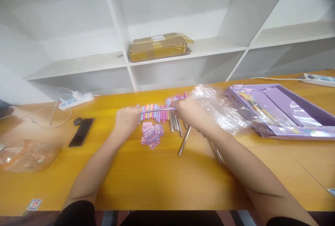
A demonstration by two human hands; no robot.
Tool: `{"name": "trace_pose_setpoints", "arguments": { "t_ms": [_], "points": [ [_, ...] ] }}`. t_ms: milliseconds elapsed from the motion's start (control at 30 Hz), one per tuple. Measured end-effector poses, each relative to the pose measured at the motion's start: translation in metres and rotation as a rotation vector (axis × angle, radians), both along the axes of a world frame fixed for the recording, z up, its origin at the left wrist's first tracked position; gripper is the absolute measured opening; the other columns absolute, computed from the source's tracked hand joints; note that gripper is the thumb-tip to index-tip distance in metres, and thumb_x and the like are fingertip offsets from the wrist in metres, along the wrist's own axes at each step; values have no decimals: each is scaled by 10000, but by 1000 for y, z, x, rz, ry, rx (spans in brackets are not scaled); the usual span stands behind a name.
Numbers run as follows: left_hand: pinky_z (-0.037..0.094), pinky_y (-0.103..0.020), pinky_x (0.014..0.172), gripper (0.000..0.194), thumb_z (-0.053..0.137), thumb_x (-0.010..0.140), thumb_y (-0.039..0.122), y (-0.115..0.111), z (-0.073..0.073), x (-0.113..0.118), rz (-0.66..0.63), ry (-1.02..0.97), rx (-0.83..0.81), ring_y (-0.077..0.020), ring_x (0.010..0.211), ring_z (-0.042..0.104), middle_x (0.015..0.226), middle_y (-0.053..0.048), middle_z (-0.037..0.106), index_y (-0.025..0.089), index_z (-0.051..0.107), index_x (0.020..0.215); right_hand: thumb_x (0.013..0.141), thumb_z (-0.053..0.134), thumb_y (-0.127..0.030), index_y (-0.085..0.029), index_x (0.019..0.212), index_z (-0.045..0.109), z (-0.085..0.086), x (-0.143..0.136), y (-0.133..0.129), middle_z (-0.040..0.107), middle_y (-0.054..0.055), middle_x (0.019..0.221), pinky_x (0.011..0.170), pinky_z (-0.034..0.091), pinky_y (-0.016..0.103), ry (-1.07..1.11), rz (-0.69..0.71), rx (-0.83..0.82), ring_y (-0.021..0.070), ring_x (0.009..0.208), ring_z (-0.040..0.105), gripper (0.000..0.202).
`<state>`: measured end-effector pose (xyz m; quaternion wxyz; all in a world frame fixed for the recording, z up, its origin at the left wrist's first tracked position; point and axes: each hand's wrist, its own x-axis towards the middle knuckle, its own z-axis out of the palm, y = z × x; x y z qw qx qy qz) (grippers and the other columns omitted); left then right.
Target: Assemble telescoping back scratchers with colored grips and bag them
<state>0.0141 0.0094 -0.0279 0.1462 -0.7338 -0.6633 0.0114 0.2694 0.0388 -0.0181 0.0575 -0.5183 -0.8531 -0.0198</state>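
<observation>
My left hand [128, 120] and my right hand [190, 113] are both closed, gripping the two ends of a thin silver metal rod [159, 110] held level between them. Whatever sits inside the fingers is partly hidden. Just behind the rod lies a row of pastel sticks [159, 116] in pink, purple, blue and yellow. Several small pink and purple cards [151, 135] are piled in front of that row. Loose silver metal tubes [184, 141] lie below my right hand, some under its forearm. Striped pink items [175, 98] are partly covered by the right hand.
A crumpled clear plastic bag [222, 110] lies right of centre, against an open purple box [282, 105] holding brushes. At left are a phone [81, 132], a black earbud case [77, 121], a power strip [75, 101] and a clear orange-rimmed container [28, 156]. A taped carton [159, 47] rests on the shelf.
</observation>
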Motion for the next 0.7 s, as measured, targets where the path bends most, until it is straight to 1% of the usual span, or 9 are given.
{"name": "trace_pose_setpoints", "arguments": {
  "t_ms": [100, 200, 267, 333, 367, 433, 533, 600, 700],
  "points": [
    [311, -325, 565, 356, 472, 1000, 261, 7, 1, -10, -19, 3, 55, -254, 712, 710, 796, -135, 758, 188, 747, 785, 1022, 544, -184, -188, 927, 743, 1, 2, 7, 757, 90, 877, 650, 287, 287, 6, 11, 40, 193, 752, 640, 220],
    [290, -332, 587, 474, 358, 1052, 253, 15, 12, -47, 3, 34, 190, -258, 736, 693, 799, -143, 751, 190, 746, 787, 980, 549, -163, -197, 890, 723, -2, 22, 27, 746, 81, 886, 663, 283, 284, 26, -11, 108, 189, 768, 612, 198],
    [273, -339, 612, 521, 325, 1084, 307, 21, 23, -89, 36, 69, 316, -266, 761, 687, 798, -145, 747, 188, 743, 798, 937, 537, -123, -196, 854, 696, -5, 56, 47, 731, 76, 874, 666, 285, 286, 60, -86, 201, 179, 754, 582, 195],
    [254, -343, 625, 551, 313, 1083, 310, 28, 30, -135, 164, 111, 406, -277, 769, 680, 788, -155, 740, 172, 704, 720, 930, 505, -111, -195, 808, 652, -6, 100, 67, 712, 86, 867, 673, 293, 293, 105, -230, 346, 174, 757, 554, 209],
    [249, -341, 628, 539, 319, 1076, 302, 31, 32, -155, 209, 120, 426, -287, 786, 682, 805, -161, 745, 164, 702, 721, 924, 507, -116, -198, 771, 619, -7, 122, 75, 697, 87, 844, 679, 302, 293, 128, -271, 400, 170, 758, 541, 206],
    [254, -333, 638, 439, 389, 1043, 284, 39, 28, -183, 176, 118, 351, -294, 832, 693, 866, -154, 767, 161, 741, 811, 906, 508, -109, -207, 670, 522, -8, 159, 87, 647, 81, 744, 674, 318, 293, 135, -315, 400, 157, 705, 505, 256],
    [258, -329, 634, 374, 468, 1002, 317, 50, 14, -191, 193, 96, 323, -281, 809, 693, 856, -135, 780, 184, 753, 800, 952, 510, -178, -218, 628, 460, -9, 186, 94, 614, 79, 673, 673, 344, 290, 205, -379, 389, 148, 663, 480, 330],
    [268, -328, 637, 401, 452, 1013, 343, 56, 6, -184, 190, 71, 325, -268, 804, 697, 867, -130, 790, 198, 761, 802, 972, 530, -235, -209, 642, 513, -11, 191, 94, 637, 97, 683, 687, 368, 287, 254, -382, 398, 151, 679, 521, 331],
    [276, -334, 645, 430, 432, 1019, 357, 58, 4, -176, 171, 40, 328, -271, 810, 700, 862, -132, 792, 205, 751, 773, 945, 578, -249, -190, 684, 624, -14, 194, 95, 688, 105, 727, 697, 392, 281, 254, -400, 452, 152, 707, 591, 271]
  ]
}}
